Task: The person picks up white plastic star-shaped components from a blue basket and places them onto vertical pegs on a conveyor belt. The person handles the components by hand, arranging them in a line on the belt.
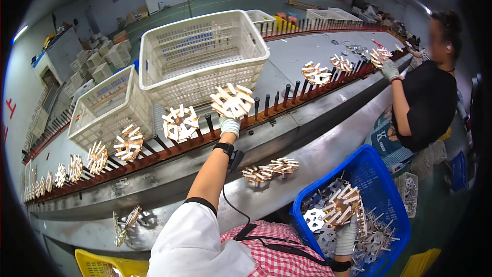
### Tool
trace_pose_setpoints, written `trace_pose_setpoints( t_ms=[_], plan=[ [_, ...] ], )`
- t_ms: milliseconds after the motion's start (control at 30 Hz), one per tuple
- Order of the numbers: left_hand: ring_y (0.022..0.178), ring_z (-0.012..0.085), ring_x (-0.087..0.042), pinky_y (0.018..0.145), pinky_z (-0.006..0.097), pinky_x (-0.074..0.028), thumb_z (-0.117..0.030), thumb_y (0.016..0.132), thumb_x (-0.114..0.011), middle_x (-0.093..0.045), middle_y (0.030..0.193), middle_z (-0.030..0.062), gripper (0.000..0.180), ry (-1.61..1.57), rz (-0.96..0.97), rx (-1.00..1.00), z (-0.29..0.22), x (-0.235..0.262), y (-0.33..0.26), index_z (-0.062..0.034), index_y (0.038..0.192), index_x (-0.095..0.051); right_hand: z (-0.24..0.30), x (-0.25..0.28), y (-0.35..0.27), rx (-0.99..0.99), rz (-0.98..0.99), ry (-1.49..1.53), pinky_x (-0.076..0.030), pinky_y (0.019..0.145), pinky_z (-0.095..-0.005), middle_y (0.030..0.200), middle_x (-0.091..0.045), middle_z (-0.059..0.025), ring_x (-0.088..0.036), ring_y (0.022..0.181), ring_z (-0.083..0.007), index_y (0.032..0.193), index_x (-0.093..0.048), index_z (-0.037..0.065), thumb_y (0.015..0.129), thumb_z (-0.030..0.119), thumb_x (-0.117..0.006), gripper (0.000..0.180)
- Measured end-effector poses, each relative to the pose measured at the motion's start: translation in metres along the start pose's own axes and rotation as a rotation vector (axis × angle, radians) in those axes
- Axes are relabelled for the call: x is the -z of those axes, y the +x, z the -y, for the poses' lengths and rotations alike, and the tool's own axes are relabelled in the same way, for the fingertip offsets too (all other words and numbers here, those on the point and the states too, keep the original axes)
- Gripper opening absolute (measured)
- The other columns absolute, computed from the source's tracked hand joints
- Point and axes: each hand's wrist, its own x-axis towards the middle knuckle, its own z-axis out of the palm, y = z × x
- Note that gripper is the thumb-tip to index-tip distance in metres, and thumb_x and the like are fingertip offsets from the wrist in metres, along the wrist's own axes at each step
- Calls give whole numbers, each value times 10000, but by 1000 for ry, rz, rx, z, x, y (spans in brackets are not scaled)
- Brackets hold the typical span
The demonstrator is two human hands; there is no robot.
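My left hand (pixel 229 126), in a pale glove, reaches out to the row of dark-tipped posts. It grips a round metal disc with white rods (pixel 232 100) from below, and the disc hides most of its fingers. Down at my right, my right hand (pixel 347 237), also gloved, is inside a blue basket (pixel 382 174). Its fingers are closed on a copper-coloured disc with white rods (pixel 342 206), above a heap of loose silvery plates and rods. Just left of my left hand, a similar rodded disc (pixel 180 123) sits on the post row.
A large white crate (pixel 205 84) and a smaller white crate (pixel 110 113) stand behind the posts. Two rodded discs (pixel 270 170) lie on the metal ledge before me. A yellow basket (pixel 102 261) is low at left. A co-worker (pixel 428 92) stands close at right.
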Motion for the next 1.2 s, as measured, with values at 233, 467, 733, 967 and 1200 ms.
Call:
trace_pose_setpoints(
  t_ms=[233,467,733,967,1200],
  plan=[
    [1034,388,-590,914,451,-461,-323,893,-523,-603,1167,207,474,-55,-357,151,11,42,-88,-31,1265,-498,-17,-62,18,-183,327,330,-429,973,-331,1143,-583,-85,-561,999,-192,1265,-470,27,945,162,-523,352],
    [1211,274,-476,1000,412,-400,-414,809,-689,-487,1325,174,722,-1134,989,-246,-118,156,-209,-28,1354,-415,-20,-132,27,63,641,-303,-390,1034,-383,1269,-512,-96,-484,1154,-214,1325,-421,46,954,218,-469,412],
    [939,207,-582,768,357,-501,-181,888,-595,-586,1078,62,302,-1215,1002,-100,-152,149,-240,-114,1177,-539,-12,-161,44,-273,707,312,-468,961,-381,1278,-521,-87,-537,1126,-231,1296,-456,73,935,235,-496,397],
    [946,235,-577,781,361,-496,-154,870,-618,-585,1080,81,301,-676,320,-430,-161,122,-228,-90,1154,-544,-28,-128,65,-10,657,-335,-431,963,-409,1241,-520,-125,-516,1131,-248,1273,-447,61,911,320,-561,460],
    [1009,247,-570,856,393,-463,-227,908,-523,-606,1117,89,266,-339,85,5,-44,-8,-73,-79,1123,-572,6,-88,100,-353,356,322,-527,779,-362,890,-665,-55,-630,827,-199,1064,-622,90,895,335,-635,297]
  ],
)
